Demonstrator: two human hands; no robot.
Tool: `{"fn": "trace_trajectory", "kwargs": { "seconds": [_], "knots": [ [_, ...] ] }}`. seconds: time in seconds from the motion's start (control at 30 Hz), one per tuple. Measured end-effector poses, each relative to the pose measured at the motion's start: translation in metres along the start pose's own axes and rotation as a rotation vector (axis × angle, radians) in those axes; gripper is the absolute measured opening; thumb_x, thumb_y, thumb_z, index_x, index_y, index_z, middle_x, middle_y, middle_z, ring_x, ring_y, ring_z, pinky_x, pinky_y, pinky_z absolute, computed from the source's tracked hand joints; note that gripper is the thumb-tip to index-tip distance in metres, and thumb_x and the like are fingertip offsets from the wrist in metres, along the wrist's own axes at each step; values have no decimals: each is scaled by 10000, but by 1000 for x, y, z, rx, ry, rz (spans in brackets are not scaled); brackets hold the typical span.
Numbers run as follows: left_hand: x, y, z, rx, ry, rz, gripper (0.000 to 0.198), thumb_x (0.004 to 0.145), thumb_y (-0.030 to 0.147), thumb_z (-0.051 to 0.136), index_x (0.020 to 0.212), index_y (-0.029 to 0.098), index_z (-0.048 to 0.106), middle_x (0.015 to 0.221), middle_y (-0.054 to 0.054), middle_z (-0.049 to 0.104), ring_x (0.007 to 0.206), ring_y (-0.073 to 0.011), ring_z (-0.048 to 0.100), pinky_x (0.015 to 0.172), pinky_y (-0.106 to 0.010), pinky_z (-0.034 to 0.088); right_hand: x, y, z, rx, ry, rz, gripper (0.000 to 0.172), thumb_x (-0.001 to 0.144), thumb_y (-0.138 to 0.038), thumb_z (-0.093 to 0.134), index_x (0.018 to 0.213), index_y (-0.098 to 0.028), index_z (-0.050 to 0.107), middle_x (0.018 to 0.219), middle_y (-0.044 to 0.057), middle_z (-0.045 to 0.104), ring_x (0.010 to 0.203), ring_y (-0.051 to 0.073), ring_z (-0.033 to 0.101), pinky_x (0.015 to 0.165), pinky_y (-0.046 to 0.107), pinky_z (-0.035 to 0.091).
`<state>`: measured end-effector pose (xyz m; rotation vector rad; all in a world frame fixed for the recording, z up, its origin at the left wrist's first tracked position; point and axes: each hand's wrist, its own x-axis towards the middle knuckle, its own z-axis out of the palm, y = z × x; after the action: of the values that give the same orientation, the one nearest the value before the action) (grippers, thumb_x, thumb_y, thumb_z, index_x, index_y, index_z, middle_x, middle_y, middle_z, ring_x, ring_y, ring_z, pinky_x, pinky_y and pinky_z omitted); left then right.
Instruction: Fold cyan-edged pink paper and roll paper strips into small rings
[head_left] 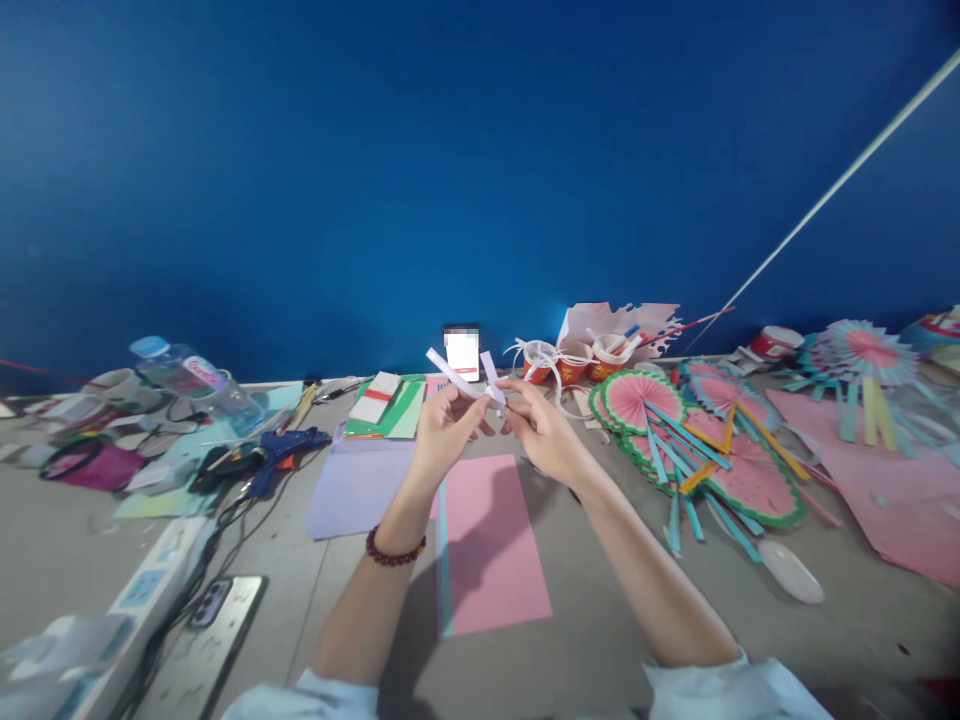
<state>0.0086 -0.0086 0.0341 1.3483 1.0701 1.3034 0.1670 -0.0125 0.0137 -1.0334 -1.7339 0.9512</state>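
At the far left of the frame a clear water bottle with a blue cap lies on its side among the clutter; what is in it cannot be told. Right of it a blue glue gun rests on the desk, its cord running down toward a phone at the lower left. A lavender sheet lies flat next, with a stack of green card behind it by the wall.

At the centre the left hand, a dark bead bracelet on its wrist, is raised above the desk. Its fingers are pinching the paper strips, narrow pale bands that cross and stick up to either side. The right hand meets it, its fingertips pressed together on the same strips at the crossing. The ends are loose and unfolded, so the piece looks barely begun. Below the hands a pink sheet lies whole and uncut.

Right of centre three red paper cups stand in a row near the wall. Curled white strips loop over their rims and a pen or two appears to stand in them; the rest is too small to tell. Farther right, finished pink-and-green pleated paper fans with blue and yellow streamers overlap on the desk.
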Motion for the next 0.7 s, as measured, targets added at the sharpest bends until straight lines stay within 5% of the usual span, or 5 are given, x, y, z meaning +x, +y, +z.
{"fn": "trace_trajectory", "kwargs": {
  "seconds": [0.4,0.7],
  "knots": [
    [-1,-4,1,52,-71,-12,310,793,454,636,830,172,513,666,-14,679,507,-142,653,436,-195,423,0,-5,-1,-80,18,7,393,882,-172,405,1273,-204,427,1052,93,703,714,153,618,735,307,471],
    [2,-1,-3,-13,-121,-86,349,761,486,661,830,167,536,706,-31,698,472,-128,635,410,-190,404,1,-4,-1,-50,3,36,386,888,-202,396,1270,-211,446,994,67,701,724,161,627,761,336,493]
  ]
}}
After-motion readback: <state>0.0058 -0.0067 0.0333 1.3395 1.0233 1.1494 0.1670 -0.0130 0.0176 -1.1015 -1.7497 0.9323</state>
